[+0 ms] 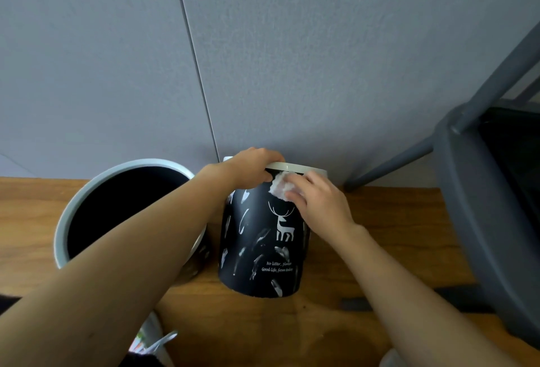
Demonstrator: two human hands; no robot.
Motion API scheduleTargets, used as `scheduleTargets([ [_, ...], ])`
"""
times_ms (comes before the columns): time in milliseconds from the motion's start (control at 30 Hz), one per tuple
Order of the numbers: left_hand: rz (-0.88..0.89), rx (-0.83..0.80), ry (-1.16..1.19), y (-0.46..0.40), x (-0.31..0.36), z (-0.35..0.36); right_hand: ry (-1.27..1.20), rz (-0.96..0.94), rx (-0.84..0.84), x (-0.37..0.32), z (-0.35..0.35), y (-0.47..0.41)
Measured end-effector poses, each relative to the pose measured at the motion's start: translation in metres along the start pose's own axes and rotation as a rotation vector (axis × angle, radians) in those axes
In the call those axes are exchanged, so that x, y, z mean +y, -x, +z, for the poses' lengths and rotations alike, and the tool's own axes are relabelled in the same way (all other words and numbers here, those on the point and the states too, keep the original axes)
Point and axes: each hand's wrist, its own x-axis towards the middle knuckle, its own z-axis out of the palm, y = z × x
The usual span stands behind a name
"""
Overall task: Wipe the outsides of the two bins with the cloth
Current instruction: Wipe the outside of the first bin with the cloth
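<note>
1. Here, in the head view, your left hand curls over the pale rim of the dark bin, fingers hooked on the far edge and thumb on the near side, gripping it.
2. That bin is tipped away from you toward the grey wall, so its printed side faces up, showing a white deer, feather marks and a line of small lettering.
3. Your right hand presses a small white cloth against the bin's outside, just below the rim; the fingers lie fairly flat over the cloth, and the cloth peeks out at their left edge.
4. The two hands nearly touch at the rim.
5. The second bin stands upright just to the left, its pale rim open toward you, dark inside; your left forearm crosses over its right edge.
6. Both bins sit on a wooden floor against the wall.
7. A grey chair stands at the right, near the tipped bin but apart from it.
</note>
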Motion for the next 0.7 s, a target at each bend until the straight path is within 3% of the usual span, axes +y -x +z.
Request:
scheduleTargets([
  [300, -0.016, 0.007, 0.007, -0.002, 0.001, 0.003, -0.044, -0.086, -0.254, 0.000, 0.021, 0.081],
  [533, -0.041, 0.021, 0.081, -0.002, 0.002, 0.005, 0.023, 0.031, -0.059, 0.005, 0.002, 0.023],
  [700, -0.043, 0.104, 0.005, -0.004, 0.001, 0.012, 0.035, -0.020, -0.104, 0.006, 0.000, 0.020],
])
